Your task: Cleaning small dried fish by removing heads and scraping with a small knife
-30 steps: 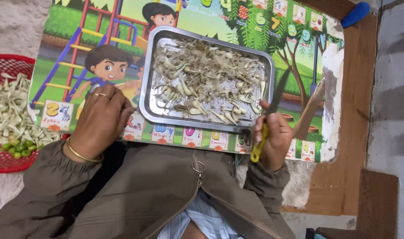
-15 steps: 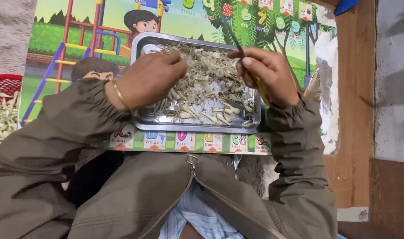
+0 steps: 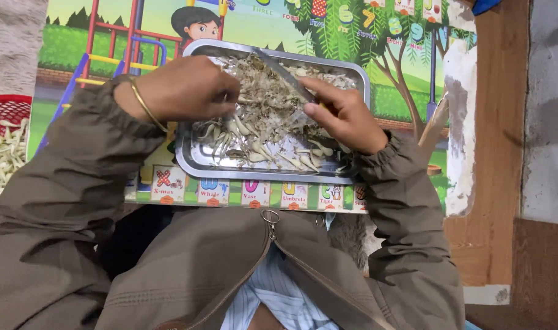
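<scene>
Reaching into the steel tray (image 3: 193, 165), the left hand (image 3: 184, 88) is pinching pale trimmings (image 3: 260, 122) between its fingers, while the right hand (image 3: 346, 116) is gripping a knife (image 3: 285, 74) over the heap. Gathering looks underway; the blade needs steadying next.

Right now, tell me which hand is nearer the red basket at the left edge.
Left. The left hand is over the left end of the steel tray, on the side toward the red basket. The right hand, holding a knife, is over the tray's right half, farther away.
</scene>
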